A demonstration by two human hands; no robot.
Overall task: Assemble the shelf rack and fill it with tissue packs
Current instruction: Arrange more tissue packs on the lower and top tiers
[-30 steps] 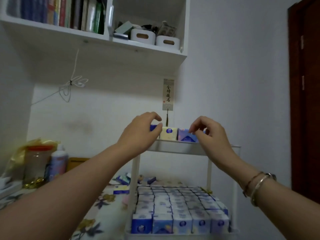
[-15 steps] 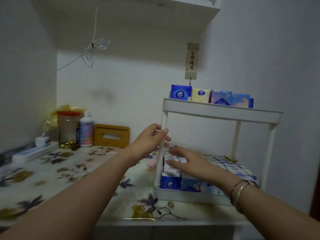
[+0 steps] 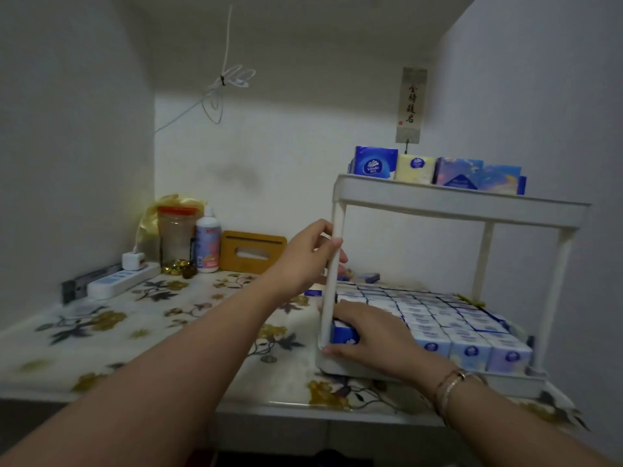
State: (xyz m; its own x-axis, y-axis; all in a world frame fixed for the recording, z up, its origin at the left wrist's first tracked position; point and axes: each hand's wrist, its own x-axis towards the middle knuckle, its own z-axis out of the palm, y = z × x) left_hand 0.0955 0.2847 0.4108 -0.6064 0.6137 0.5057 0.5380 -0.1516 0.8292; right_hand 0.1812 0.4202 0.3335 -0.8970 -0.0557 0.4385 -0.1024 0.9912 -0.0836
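Right hand lower, beneath "Vinda" pack

The head camera (the only view) looks forward and down, close above the table, facing the far wall.

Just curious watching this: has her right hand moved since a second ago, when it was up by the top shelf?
Yes. The right hand has dropped from the rack's top tray to the bottom tray, now resting on the tissue packs there.
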